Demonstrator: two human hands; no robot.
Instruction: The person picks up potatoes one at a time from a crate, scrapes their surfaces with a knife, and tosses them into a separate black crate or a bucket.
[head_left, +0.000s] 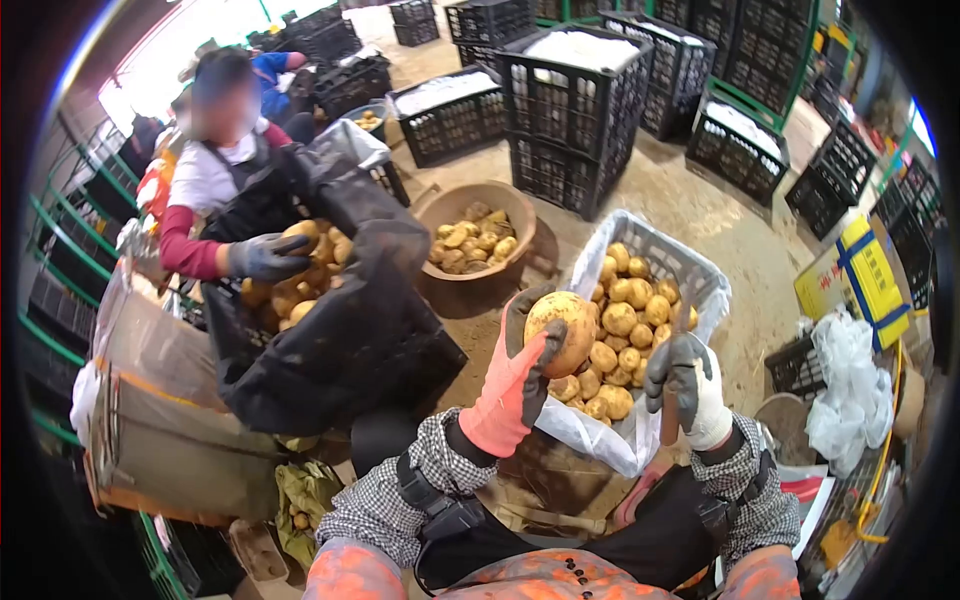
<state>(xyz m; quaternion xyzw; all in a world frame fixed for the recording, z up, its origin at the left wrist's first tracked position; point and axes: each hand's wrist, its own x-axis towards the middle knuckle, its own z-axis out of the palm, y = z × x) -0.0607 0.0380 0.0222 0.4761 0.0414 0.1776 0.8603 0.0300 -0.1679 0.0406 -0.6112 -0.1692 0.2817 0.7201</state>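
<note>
Head view: above the crate (pixel 655 238), your left hand (pixel 510 388) clamps the potato (pixel 562 330), right hand (pixel 690 392) grips a handle (pixel 668 418); steady both.

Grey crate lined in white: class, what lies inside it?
Yellow potatoes heaped on a white liner. The left hand, its held potato and the right hand gripping a handle cover the near part; the crate's bottom is hidden.

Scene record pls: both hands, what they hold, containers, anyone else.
left hand: pink glove, holds potato
right hand: grey-white glove, grips handle; tool end not visible
crate: white-lined, full of potatoes, ahead of hands
basin: brown, some potatoes
co-worker: left side, gloved hand on potatoes in black-lined crate
</note>
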